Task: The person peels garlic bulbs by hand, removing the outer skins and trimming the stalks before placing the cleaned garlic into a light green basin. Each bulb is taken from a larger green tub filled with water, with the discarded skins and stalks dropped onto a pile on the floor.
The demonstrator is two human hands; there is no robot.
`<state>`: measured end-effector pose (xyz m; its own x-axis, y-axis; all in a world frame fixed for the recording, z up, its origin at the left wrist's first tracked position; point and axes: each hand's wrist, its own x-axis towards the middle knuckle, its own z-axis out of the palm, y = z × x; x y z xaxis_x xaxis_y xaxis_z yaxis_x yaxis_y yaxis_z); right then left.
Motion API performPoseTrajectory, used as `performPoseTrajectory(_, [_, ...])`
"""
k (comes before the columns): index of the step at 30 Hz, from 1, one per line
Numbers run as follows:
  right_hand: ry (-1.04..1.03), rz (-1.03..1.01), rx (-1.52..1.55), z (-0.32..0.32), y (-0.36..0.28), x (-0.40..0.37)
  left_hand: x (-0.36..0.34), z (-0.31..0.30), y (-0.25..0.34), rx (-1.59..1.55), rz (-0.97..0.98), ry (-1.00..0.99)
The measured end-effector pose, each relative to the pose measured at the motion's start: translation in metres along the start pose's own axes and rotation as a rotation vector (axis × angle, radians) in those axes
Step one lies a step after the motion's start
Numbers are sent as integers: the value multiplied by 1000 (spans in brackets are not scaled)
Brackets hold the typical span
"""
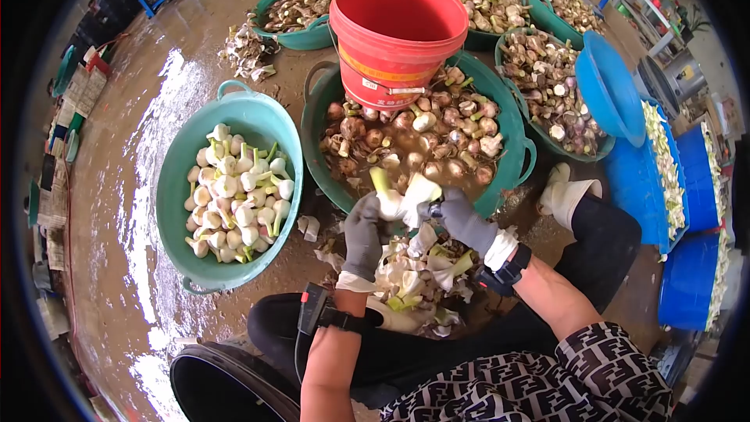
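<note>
Left hand: we see it [363, 236] gloved in grey, closed round the garlic bulb [393, 203], with the green stalk stub pointing up.
Right hand: also gloved [462, 220], its fingers pinch the bulb's loose white outer skin (something small and dark sits in the grip, and we cannot tell what).
Bulb position: it is held in the air between both hands, just in front of the green tub [312, 137] and above the peel heap [418, 273].
Tub contents: dirty unpeeled bulbs in brown water, with a red bucket [398, 27] standing in the tub's far side.
Teal basin: it sits to the left [168, 187] and holds clean white bulbs.
Floor: it is wet and shiny [133, 133].
Handling: we judge the bulb light and firm, but slick from water and mud, and its skin thin and easily torn.
Hold point: we would grip round the body of the bulb, because the stalk looks likely to snap or slip.
</note>
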<state>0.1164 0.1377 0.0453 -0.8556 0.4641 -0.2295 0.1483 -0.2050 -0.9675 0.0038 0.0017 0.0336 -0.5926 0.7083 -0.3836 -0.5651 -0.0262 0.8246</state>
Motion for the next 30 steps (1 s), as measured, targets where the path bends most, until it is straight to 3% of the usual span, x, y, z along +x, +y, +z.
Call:
performPoseTrajectory(1, [-37,149,481,-1,3,-2,1,-2,5,-100,-67,-1])
performPoseTrajectory(4, [-43,176,616,-3,7,-4,6,-9,-2,-39,13,-70])
performPoseTrajectory(5, [-45,175,618,-1,5,-5,5,-1,-2,26,276,25])
performPoseTrajectory(6, [-19,170,501,0,3,-8,8,-4,-4,27,276,25])
performPoseTrajectory(8, [8,167,383,4,-16,-16,14,-7,-2,497,463,160])
performPoseTrajectory(10, [-54,133,-473,8,-38,-25,4,-9,9,680,444,153])
performPoseTrajectory(12, [-25,-144,-128,-17,2,-21,-2,-9,17,150,163,19])
performPoseTrajectory(13, [-58,-82,314,-25,-14,-27,-8,-7,29,-72,194,-106])
performPoseTrajectory(14, [95,227,751,-22,-22,-23,-12,-3,38,-108,273,-80])
performPoseTrajectory(16, [108,158,904,-8,-47,-37,-21,-3,52,-222,312,-67])
performPoseTrajectory(18, [46,200,891,-15,-41,-42,-31,-16,67,-473,344,-268])
performPoseTrajectory(19, [-17,244,878,-20,-36,-45,-36,-24,75,-514,375,-193])
performPoseTrajectory(20, [-15,247,877,-25,-30,-47,-46,-28,85,-747,335,-37])
performPoseTrajectory(21, [-163,210,211,-30,-22,-46,-53,-30,102,-867,507,-572])
performPoseTrajectory(22, [-294,161,-455,-34,-11,-43,-62,-43,118,-991,384,-895])
performPoseTrajectory(23, [-361,222,-794,-37,4,-38,-82,-40,130,-1252,529,-956])
performPoseTrajectory(24, [-363,228,-793,-38,8,-30,-96,-21,156,-1362,838,-1120])
performPoseTrajectory(25, [-323,147,-774,-41,8,-20,-103,-10,173,-1264,982,-1303])
performPoseTrajectory(26, [-282,63,-756,-43,9,-6,-109,-19,182,-1106,1057,-1283])
performPoseTrajectory(28, [41,338,-445,-39,16,29,-107,-13,176,-1219,1042,-1006])
performPoseTrajectory(29, [40,336,-441,-33,20,44,-103,-13,175,-1252,1010,-1096])
performPoseTrajectory(30, [59,406,-527,-25,25,60,-86,-21,161,-1094,769,-927])
